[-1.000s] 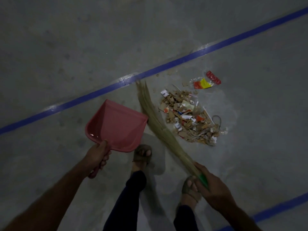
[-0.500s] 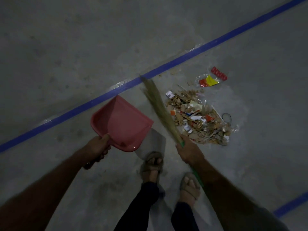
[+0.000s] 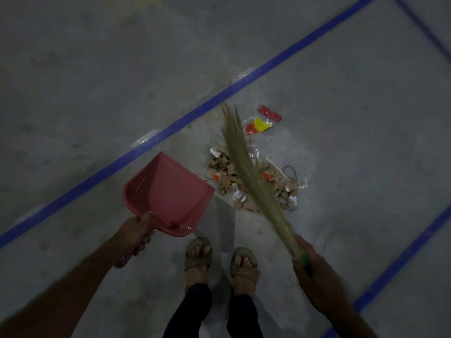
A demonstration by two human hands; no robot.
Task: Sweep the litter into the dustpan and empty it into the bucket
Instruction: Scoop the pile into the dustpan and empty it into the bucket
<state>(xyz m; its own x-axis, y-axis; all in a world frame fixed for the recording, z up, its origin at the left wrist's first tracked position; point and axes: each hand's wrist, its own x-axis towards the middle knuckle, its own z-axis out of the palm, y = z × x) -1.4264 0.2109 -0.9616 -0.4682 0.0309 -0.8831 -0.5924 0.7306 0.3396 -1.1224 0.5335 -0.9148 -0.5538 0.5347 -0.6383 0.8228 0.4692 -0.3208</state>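
Observation:
My left hand (image 3: 133, 236) grips the handle of a pink dustpan (image 3: 168, 193), held just above the grey floor with its open lip facing the litter. A heap of paper scraps and wrappers, the litter (image 3: 227, 178), lies on the floor right of the pan. My right hand (image 3: 314, 272) grips the green handle end of a straw broom (image 3: 246, 164). The broom's bristles stretch across the litter heap and point away from me. A yellow and red wrapper (image 3: 260, 124) lies apart beyond the heap. No bucket is in view.
My two sandalled feet (image 3: 219, 261) stand just behind the pan and the heap. A blue tape line (image 3: 151, 142) runs diagonally across the concrete floor behind the pan. A second blue line (image 3: 400, 261) crosses at the lower right. A dark loop (image 3: 290, 170) lies beside the heap.
The broom has swung right, from beside the dustpan to lying over the litter heap. My right hand pulled back toward me. The dustpan moved closer to the heap.

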